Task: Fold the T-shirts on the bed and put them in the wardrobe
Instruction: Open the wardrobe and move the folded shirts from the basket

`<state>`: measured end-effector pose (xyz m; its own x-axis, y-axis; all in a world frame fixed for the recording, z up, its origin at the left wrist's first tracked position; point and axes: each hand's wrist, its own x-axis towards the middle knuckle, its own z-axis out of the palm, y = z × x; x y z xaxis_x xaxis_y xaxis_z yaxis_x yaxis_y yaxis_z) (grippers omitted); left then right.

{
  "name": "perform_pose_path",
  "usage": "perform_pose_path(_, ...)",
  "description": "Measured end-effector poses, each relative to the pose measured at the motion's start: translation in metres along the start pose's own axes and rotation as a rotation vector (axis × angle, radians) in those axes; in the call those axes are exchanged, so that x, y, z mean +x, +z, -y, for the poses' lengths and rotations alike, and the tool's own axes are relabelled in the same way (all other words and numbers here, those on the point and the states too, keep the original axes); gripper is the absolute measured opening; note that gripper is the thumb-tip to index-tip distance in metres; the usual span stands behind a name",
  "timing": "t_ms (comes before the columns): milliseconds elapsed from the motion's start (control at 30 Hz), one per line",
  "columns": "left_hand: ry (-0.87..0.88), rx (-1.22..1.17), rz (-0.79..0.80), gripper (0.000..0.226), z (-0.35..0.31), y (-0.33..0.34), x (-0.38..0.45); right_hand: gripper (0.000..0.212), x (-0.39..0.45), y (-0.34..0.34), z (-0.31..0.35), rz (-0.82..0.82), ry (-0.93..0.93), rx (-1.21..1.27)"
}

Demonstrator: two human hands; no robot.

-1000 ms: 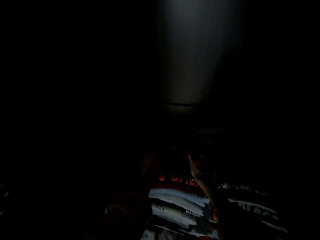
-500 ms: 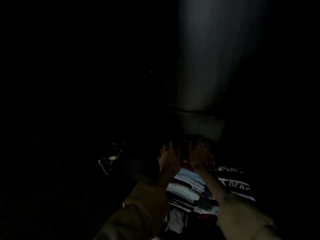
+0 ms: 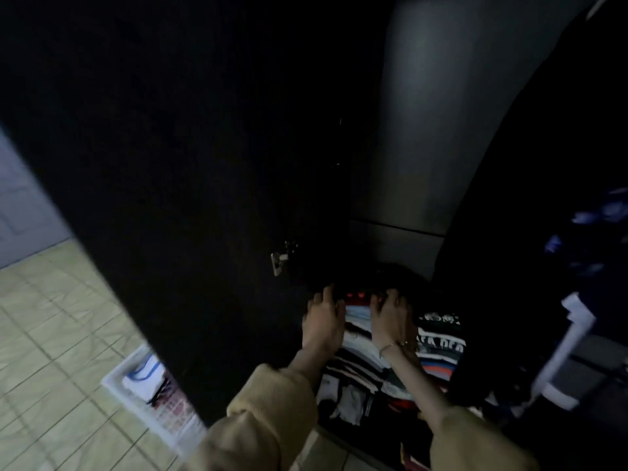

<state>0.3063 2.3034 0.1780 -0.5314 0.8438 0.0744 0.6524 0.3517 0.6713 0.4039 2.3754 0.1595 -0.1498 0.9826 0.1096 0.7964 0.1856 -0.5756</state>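
Low in the frame, tan sleeves (image 3: pixel 272 413) reach forward into the open wardrobe (image 3: pixel 418 130). The left hand (image 3: pixel 323 321) and right hand (image 3: pixel 390 317) lie fingers-straight on the stack of folded T-shirts (image 3: pixel 438 345) at lower centre, fingertips at a dark top layer. Better to press evenly and square the edges before letting go. Behind, upper centre, the grey back panel.

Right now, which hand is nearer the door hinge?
Left. The left hand sits just below and right of the hinge; the right hand lies farther right on the folded T-shirts.
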Motion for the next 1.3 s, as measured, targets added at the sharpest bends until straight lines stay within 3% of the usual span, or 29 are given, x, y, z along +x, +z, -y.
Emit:
perform_pose_path(233,-0.019,-0.038,-0.032,0.041,0.016,-0.043,-0.121,0.037,-0.117,-0.024,0.006,0.026,-0.116,0.056)
perform_pose_path(633,-0.128,0.03,-0.203,0.035,0.071,-0.107,-0.219,0.036,-0.238,-0.018,0.065,0.216,-0.404,0.018)
perform_pose_path(867,-0.282,0.048,-0.349,0.022,0.138,-0.16,-0.258,0.031,-0.297,0.024,0.123,0.387,-0.599,-0.005)
perform_pose_path(1033,-0.398,0.054,-0.417,0.027,0.188,-0.202,-0.28,0.037,-0.323,0.069,0.171,0.504,-0.612,0.043)
perform_pose_path(1300,-0.496,-0.006,-0.45,0.029,0.254,-0.242,-0.263,0.022,-0.323,0.128,0.233,0.532,-0.619,0.2)
